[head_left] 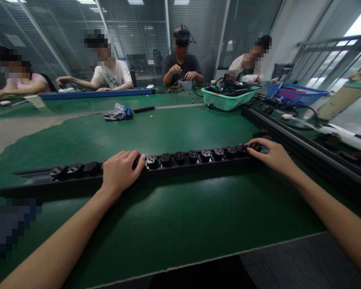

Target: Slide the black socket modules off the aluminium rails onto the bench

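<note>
On the black rail [192,168] rests the left hand [119,170]

"What's the long black channel [180,169] like?"
"Open-topped, lying lengthwise across the green tabletop [180,224], its right end farther off."
"And the black socket-like units [180,157]?"
"In a row inside it, metal showing on several."

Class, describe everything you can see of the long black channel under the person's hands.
The black channel is long, straight and open-topped, faintly shiny, perhaps metal or plastic. It lies crosswise on the green table, with a row of dark, roundish modules inside. The left hand rests over it; the right hand is at its right end.
</note>
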Tool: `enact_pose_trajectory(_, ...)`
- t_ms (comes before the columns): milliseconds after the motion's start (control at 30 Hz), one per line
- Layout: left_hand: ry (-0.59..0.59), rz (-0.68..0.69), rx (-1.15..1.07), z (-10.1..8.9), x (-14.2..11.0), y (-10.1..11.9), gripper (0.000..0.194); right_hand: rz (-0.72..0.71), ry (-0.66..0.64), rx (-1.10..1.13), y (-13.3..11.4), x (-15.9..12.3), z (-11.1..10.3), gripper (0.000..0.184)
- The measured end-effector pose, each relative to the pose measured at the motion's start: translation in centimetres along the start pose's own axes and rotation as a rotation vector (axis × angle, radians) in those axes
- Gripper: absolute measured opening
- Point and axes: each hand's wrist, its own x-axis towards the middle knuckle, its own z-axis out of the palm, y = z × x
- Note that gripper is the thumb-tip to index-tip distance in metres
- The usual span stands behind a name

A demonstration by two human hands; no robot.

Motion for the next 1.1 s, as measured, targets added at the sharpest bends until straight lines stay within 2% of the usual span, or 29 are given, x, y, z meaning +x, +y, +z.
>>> enact_pose_trajectory(400, 0.009, 0.000, 0.011, 0.12, -0.09, -0.07, 0.050, -0.018, 0.024, -0.015, 0.08, -0.10, 0.12, 0.032)
enact_pose_trajectory(667, 0.007, -0.001, 0.006, 0.28, -0.08, -0.18, 0.050, 0.053, 0.054, -0.021, 0.53, -0.58, 0.11, 0.040)
enact_pose_trajectory(833, 0.005, -0.005, 0.012, 0.21, -0.09, -0.15, 0.050, 0.056, 0.036, -0.031, 0.32, -0.67, -0.01, 0.040)
enact_pose_trajectory(1100, 0.022, 0.008, 0.011, 0.52, -0.14, -0.32, 0.050, 0.051, 0.076, -0.031, 0.75, -0.68, 0.17, 0.041)
